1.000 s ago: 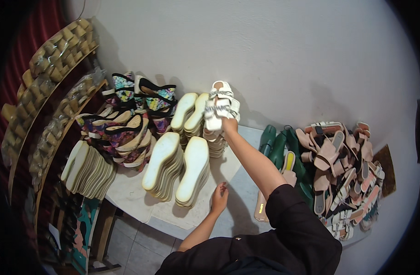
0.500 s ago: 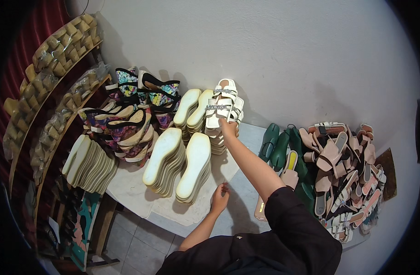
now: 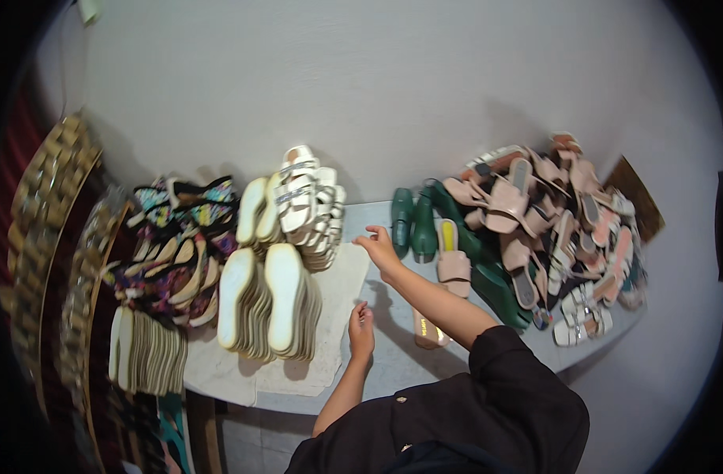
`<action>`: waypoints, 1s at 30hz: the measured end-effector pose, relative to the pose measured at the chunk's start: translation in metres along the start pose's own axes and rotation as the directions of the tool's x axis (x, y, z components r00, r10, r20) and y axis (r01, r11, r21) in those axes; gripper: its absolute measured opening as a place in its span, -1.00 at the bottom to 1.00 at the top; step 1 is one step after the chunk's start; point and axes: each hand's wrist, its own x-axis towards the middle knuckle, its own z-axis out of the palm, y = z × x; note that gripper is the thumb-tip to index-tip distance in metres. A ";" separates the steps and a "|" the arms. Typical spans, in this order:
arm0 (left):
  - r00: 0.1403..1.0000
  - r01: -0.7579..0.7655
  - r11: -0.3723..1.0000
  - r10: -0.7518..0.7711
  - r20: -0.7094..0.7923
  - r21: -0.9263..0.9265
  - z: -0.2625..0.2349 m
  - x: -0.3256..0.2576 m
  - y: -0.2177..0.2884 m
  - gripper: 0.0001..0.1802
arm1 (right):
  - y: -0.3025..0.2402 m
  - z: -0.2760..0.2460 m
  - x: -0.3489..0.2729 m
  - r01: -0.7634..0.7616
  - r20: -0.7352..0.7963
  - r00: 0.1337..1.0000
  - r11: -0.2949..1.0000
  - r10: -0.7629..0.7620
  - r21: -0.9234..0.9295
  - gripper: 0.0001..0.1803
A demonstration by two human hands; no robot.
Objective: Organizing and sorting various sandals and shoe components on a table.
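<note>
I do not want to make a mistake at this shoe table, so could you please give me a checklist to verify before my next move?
1. Right grip empty: ok, thumb and fingers are apart with nothing between.
2. Left grip empty: cannot tell, its inner side is not clearly shown.
3. Stacked white sandals free of hands: ok, neither hand touches them.
4. Front pale soles piled neatly: ok, two stacks side by side.
5. Pink sandals in order: not ok, jumbled with loose white sandals.
6. Sandal sizes matching: cannot tell.
</note>
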 end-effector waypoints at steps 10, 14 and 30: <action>0.935 -0.136 0.989 0.109 0.337 0.055 0.099 -0.044 0.012 -0.78 | 0.019 -0.252 -0.095 0.052 -0.097 0.995 0.906 -0.012 0.420 -0.78; 0.898 -0.360 0.926 0.312 0.309 0.112 0.161 -0.068 0.045 -0.63 | 0.027 -0.322 -0.114 0.135 -0.151 0.984 0.938 -0.090 0.319 -0.06; 0.947 -0.320 0.941 0.313 0.075 0.111 0.303 -0.095 0.064 -0.54 | -0.062 -0.488 0.000 0.534 -0.002 0.819 0.762 -0.574 -0.366 -0.64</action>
